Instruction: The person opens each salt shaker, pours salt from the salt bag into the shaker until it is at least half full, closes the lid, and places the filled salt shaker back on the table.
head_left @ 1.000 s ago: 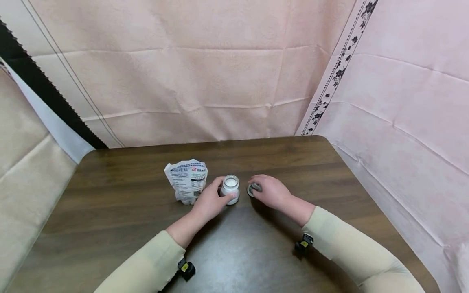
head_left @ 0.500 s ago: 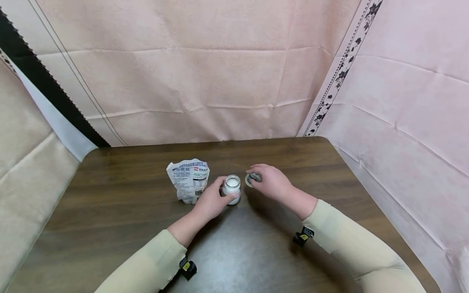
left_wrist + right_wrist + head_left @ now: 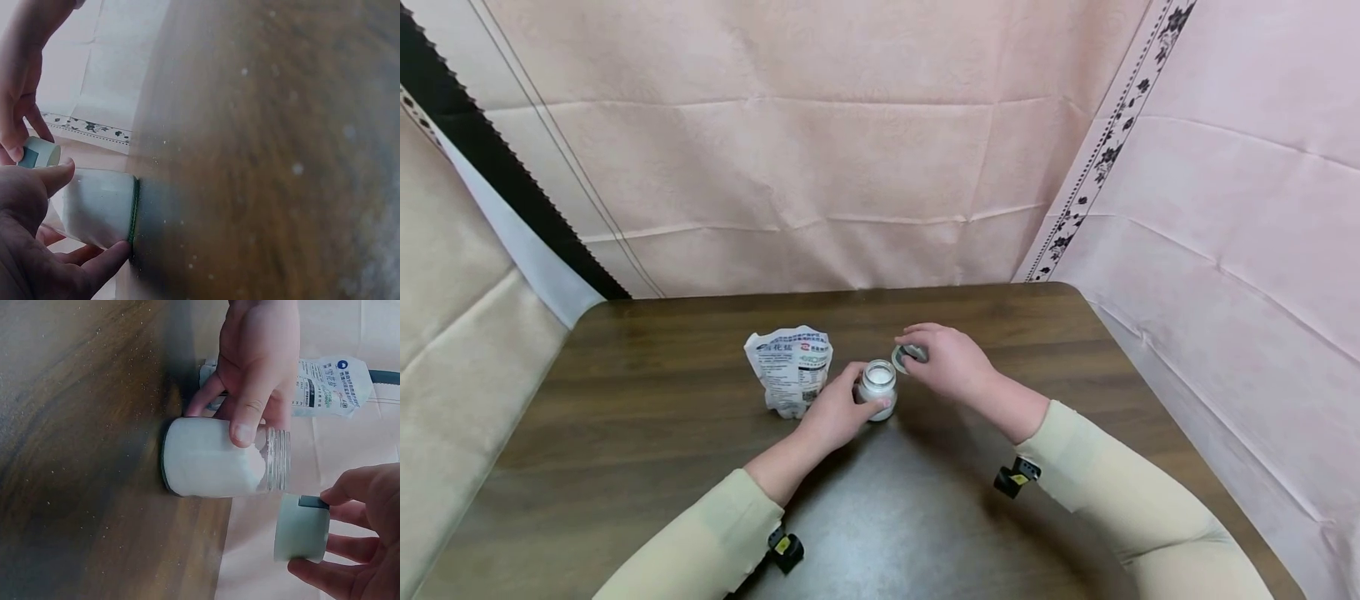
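Note:
A glass jar (image 3: 880,385) of white powder stands uncapped on the wooden table, its threaded mouth showing in the right wrist view. My left hand (image 3: 837,410) grips the jar from the left, thumb at the front and fingers round the back. Just right of the mouth, my right hand (image 3: 951,360) holds a pale green lid (image 3: 301,528) by its edge between thumb and fingers. The lid is raised beside the jar's rim, apart from it in the right wrist view. A white printed bag (image 3: 790,371) stands left of the jar, close behind the left hand.
The brown wooden table (image 3: 647,417) has its far edge in front of a pink cloth backdrop (image 3: 820,167). More cloth hangs at the left and right sides. A small black camera (image 3: 1017,477) sits on the right wrist, another on the left.
My right hand has lifted the lid off the table and brought it leftward to the jar's mouth. The left hand and jar hold their place; the view has shifted slightly.

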The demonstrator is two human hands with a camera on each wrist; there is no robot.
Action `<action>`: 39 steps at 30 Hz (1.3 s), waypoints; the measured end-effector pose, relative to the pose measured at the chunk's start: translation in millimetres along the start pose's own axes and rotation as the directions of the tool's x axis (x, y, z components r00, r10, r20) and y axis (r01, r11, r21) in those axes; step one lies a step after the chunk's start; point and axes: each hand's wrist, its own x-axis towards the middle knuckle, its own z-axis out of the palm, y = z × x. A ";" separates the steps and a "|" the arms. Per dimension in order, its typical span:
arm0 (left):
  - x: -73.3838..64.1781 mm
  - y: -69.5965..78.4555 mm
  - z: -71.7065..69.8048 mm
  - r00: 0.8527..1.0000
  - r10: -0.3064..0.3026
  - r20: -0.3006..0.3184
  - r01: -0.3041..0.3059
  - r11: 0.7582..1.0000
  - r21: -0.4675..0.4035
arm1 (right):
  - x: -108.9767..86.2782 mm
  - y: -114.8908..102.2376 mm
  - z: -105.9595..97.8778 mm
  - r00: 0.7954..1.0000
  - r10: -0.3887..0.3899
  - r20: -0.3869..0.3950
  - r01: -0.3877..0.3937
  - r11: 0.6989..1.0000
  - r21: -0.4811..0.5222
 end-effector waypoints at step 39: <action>2.1 -1.4 -1.0 1.000 0.004 0.017 -0.005 0.999 0.051 | 10.9 -35.1 7.1 0.992 -0.067 0.110 0.068 0.998 -0.005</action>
